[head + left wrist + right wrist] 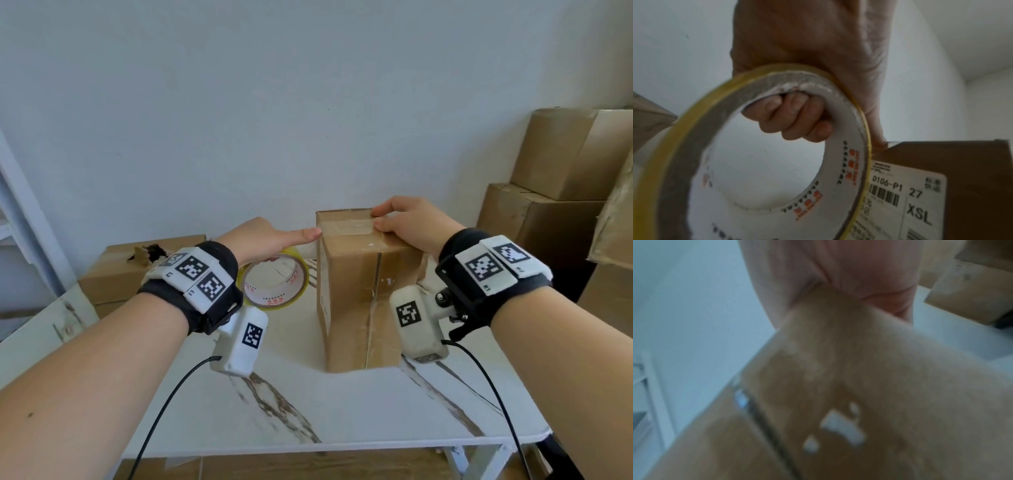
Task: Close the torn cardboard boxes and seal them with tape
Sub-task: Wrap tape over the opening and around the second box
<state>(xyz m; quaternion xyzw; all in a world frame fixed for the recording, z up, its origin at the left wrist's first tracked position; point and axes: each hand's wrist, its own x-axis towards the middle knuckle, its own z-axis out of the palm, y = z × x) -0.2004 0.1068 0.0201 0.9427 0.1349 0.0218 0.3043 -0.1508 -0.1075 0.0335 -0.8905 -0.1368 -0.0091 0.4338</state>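
Observation:
A brown cardboard box (356, 294) stands upright in the middle of the marble table, a clear tape strip (346, 226) across its top. My right hand (407, 222) lies on the right end of that top, fingertips pressing the strip. My left hand (270, 240) grips a yellow-edged tape roll (274, 282) just left of the box, fingers (797, 116) curled through the core and thumb stretched to the box's top left edge. The left wrist view shows the roll (748, 162) against the box's labelled side (920, 194). The right wrist view is blurred, showing palm on cardboard (859, 386).
A torn cardboard box (137, 267) lies at the back left of the white marble table (308, 411). Stacked cardboard boxes (561, 192) stand at the right by the wall. A white frame (20, 212) stands at the far left. Cables trail from both wrist cameras.

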